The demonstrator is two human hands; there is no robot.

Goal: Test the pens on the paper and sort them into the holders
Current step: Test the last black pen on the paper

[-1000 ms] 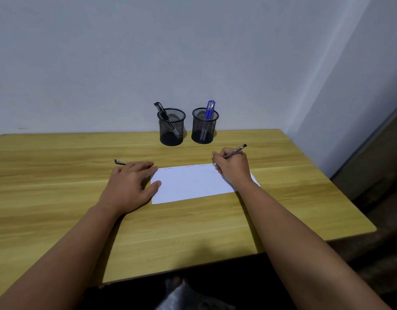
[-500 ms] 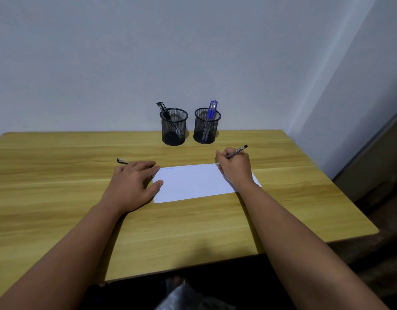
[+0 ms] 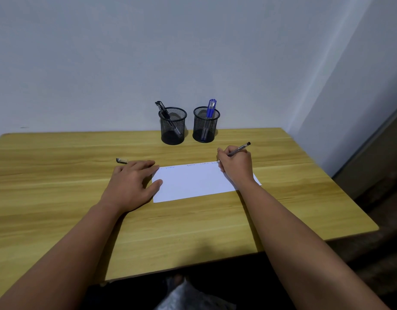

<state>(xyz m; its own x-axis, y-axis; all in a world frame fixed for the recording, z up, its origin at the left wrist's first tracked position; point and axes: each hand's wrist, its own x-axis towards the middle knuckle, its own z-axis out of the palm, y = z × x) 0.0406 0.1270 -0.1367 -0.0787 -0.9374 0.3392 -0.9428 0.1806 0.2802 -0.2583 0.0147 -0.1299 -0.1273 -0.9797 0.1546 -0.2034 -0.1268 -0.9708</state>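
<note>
Little has moved: right hand (image 3: 235, 165) still grips pen (image 3: 239, 149), tip at paper (image 3: 193, 182) far edge (barrel slanting far-right). Left hand (image 3: 132, 182) flat, steadying paper. Holders (image 3: 173, 126) lie far-left of the grip.

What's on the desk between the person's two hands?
In the head view, only the white paper lies between the left hand and right hand.
</note>
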